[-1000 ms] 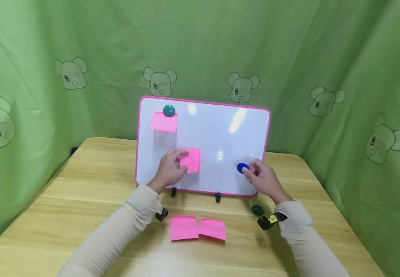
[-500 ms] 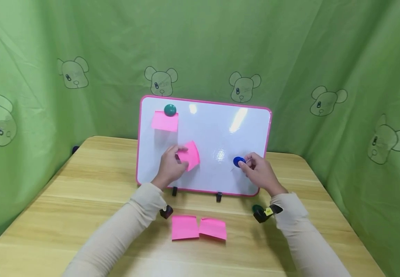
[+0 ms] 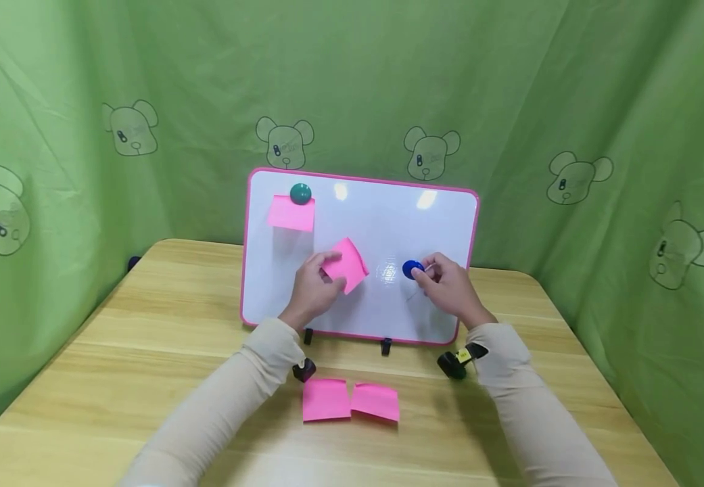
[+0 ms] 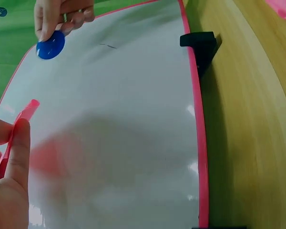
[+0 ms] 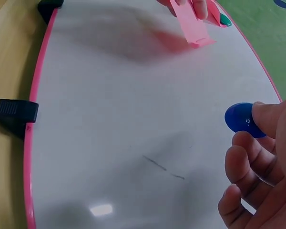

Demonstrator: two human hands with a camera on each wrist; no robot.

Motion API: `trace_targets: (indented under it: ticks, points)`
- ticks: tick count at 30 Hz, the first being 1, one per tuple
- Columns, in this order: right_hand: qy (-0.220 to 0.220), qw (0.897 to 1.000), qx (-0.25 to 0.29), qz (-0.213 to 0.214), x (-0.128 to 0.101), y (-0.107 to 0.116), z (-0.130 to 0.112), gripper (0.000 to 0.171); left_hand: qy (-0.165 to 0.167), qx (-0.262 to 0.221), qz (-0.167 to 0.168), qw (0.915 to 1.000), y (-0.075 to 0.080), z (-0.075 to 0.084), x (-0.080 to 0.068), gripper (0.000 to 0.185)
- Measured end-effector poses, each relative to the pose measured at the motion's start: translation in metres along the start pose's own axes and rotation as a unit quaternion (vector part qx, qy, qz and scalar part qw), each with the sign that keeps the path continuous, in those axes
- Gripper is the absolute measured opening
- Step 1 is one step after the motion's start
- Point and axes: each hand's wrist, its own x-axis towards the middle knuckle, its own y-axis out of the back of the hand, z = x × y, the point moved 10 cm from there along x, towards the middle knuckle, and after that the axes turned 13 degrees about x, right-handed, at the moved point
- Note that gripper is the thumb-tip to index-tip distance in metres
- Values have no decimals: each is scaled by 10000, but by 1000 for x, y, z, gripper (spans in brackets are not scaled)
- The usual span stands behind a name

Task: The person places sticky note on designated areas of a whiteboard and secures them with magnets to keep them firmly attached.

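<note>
The pink note (image 3: 345,265), pinched in the left hand (image 3: 314,291), has been lifted and tilted against the middle of the whiteboard (image 3: 443,223). The blue magnet (image 3: 412,269), gripped by the right hand (image 3: 446,287), has been carried up and leftward toward it, so pinning appears close.

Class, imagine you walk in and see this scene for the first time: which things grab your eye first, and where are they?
The pink-framed whiteboard stands at the table's middle, against a green curtain. In front of it the left hand pinches a pink sticky note, while the right hand holds a blue magnet near the board's centre. Another pink note hangs under a green magnet at the board's top left.
</note>
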Motion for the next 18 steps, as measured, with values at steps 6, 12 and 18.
trace_targets:
  ticks: [6,12,18]
  points:
    - [-103,9999,91,64,12,-4,-8,25,146,-320,490,9982,0,3,4,45]
    - [-121,9997,226,33,23,-10,-19,27,456,-717,902,9923,-6,2,7,44]
    - [-152,9994,300,90,33,-13,-25,27,781,-1146,1176,9833,-13,-2,9,45]
